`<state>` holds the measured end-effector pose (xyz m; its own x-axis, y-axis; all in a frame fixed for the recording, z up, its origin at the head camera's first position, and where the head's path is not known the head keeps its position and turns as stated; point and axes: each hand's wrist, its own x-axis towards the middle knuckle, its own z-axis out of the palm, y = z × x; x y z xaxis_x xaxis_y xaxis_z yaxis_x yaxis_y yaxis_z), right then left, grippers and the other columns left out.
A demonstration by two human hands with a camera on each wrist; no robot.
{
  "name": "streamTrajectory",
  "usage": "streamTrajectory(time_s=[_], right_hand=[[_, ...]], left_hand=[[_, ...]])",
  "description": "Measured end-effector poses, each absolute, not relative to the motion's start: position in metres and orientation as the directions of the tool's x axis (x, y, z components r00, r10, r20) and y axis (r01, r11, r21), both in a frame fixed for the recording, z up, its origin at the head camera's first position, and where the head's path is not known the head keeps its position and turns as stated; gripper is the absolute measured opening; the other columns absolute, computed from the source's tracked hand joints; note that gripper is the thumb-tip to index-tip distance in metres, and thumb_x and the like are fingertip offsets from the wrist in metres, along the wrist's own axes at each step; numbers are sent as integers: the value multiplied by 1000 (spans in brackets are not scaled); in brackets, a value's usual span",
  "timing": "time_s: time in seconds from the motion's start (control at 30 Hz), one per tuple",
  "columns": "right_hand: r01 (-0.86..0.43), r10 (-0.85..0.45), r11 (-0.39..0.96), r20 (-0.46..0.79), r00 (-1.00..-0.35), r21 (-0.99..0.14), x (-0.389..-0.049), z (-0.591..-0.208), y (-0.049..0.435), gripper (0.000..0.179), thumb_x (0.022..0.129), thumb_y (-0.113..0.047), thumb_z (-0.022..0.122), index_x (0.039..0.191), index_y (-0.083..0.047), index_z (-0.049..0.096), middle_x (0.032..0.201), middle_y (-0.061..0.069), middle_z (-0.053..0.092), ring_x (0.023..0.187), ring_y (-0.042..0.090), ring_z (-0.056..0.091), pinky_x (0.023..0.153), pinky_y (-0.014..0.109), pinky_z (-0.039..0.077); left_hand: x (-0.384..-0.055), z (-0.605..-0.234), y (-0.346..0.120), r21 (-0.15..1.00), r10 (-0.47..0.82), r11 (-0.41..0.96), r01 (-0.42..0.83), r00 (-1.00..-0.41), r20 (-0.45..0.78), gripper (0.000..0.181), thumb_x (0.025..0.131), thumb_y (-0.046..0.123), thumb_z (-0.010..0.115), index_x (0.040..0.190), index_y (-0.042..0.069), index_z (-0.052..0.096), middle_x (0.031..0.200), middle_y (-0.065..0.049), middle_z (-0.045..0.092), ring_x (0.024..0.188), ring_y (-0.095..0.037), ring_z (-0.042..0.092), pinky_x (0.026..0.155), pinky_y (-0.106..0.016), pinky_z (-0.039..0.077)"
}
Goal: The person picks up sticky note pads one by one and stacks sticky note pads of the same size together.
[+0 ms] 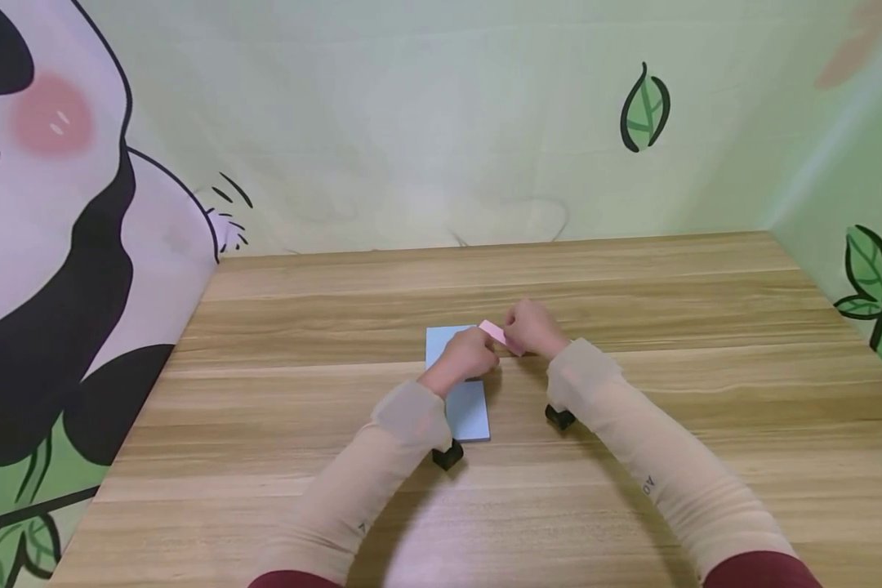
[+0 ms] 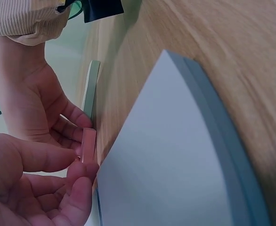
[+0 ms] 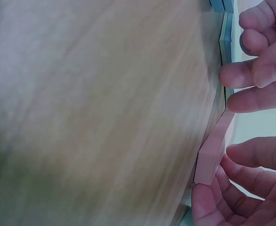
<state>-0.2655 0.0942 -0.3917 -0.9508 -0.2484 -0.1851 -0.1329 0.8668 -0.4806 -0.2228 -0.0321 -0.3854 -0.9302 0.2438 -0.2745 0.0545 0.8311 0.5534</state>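
A: Status?

B: Both my hands together on the pink pad (image 1: 494, 332), just above the blue pad (image 1: 465, 408) on the table (image 1: 632, 457). Left hand (image 1: 469, 356) and right hand (image 1: 532, 327) pinch its ends.

A: Handling?

B: Light, bendy paper stack, I'd say. Grip by the edges.

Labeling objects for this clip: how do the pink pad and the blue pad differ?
Colour: the pink pad is pink, the blue pad light blue. Size: the pink pad is clearly smaller than the blue pad. State: the pink pad is pinched between the left hand and right hand; the blue pad lies flat on the wooden table. Both look like stacked paper blocks.
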Motion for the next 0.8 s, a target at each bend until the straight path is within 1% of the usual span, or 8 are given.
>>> streamTrajectory(time_s=[0.1, 0.17, 0.33, 0.53, 0.67, 0.8], right_hand=[[-142, -256, 863, -177, -950, -485, -265, -393, 94, 23, 71, -2, 48, 49, -10, 50, 41, -6, 39, 39, 8, 34, 39, 18, 24], [-149, -262, 861, -173, -950, -486, -266, -393, 95, 23, 69, -2, 47, 48, -9, 50, 40, -6, 39, 39, 8, 34, 39, 18, 24], [-138, -257, 861, -184, -949, -489, -266, -394, 95, 19, 69, -2, 48, 52, -6, 54, 41, -5, 42, 41, 9, 37, 40, 18, 26], [-127, -255, 850, -188, -949, -511, -265, -394, 95, 15, 69, -2, 49, 57, -5, 58, 43, -5, 47, 42, 8, 41, 41, 17, 30], [-138, -265, 846, -181, -947, -515, -265, -395, 95, 17, 68, -1, 48, 53, -6, 55, 42, -5, 43, 39, 6, 38, 39, 17, 28], [-118, -259, 841, -201, -945, -529, -265, -395, 96, 18, 70, 0, 48, 53, -6, 52, 42, -5, 42, 36, 5, 39, 36, 16, 30]], left_hand=[[-223, -386, -31, 558, 254, 828, 59, -926, -280, 3, 75, 5, 54, 72, 5, 54, 60, 2, 44, 54, -12, 42, 45, -20, 32], [-223, -386, -31, 570, 261, 820, 58, -923, -282, 2, 75, 4, 54, 73, 4, 54, 59, 1, 44, 52, -12, 42, 44, -20, 32], [-225, -391, -30, 593, 265, 804, 44, -920, -290, 6, 76, 5, 55, 71, 6, 52, 57, 2, 44, 50, -11, 42, 44, -19, 32], [-228, -396, -28, 582, 275, 811, 62, -918, -285, 7, 76, 7, 56, 71, 7, 52, 59, 2, 45, 53, -11, 43, 45, -19, 32], [-228, -395, -27, 563, 283, 823, 77, -915, -288, 12, 76, 7, 56, 66, 8, 50, 57, 2, 44, 53, -12, 42, 45, -19, 32], [-227, -394, -27, 573, 289, 815, 85, -917, -275, 13, 75, 5, 57, 65, 9, 51, 55, 3, 43, 51, -11, 41, 45, -19, 30]])
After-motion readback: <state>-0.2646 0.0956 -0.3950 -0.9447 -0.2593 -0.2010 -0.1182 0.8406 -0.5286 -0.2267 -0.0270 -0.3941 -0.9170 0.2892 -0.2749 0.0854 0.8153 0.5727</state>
